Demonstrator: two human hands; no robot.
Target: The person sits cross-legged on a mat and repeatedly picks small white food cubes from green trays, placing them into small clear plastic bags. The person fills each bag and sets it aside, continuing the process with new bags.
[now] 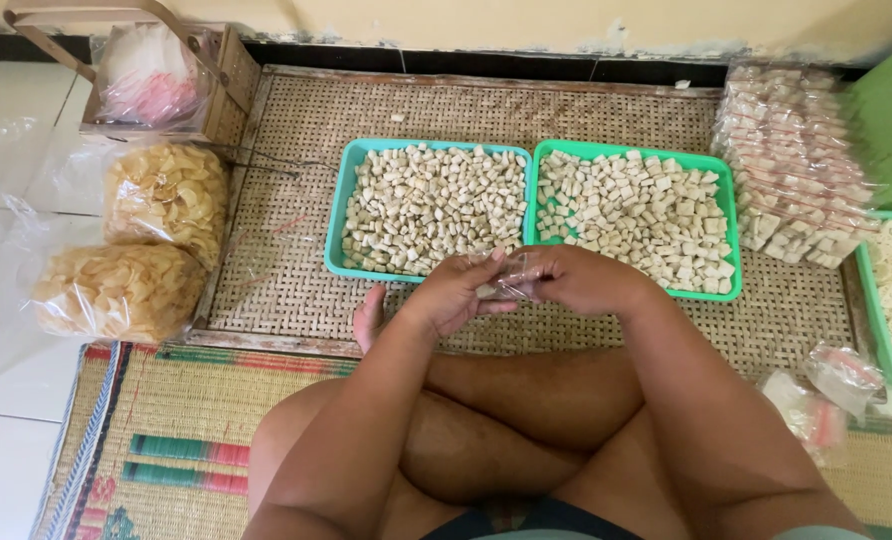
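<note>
I sit cross-legged on a woven mat. My left hand (458, 292) and my right hand (578, 278) meet over my knees, both pinching a small clear plastic bag (513, 277) that holds a few pale snack pieces. Just beyond them lie two green trays, the left tray (336, 228) and the right tray (731, 215), each filled with several small pale cracker cubes.
A woven bamboo tray (286, 230) carries both green trays. Two clear bags of yellow chips (166, 195) (116, 290) lie at left, below a basket (228, 75) with a bag inside. Stacked packed sachets (791, 160) sit at right, beside another green tray (878, 320) and loose plastic bags (826, 395).
</note>
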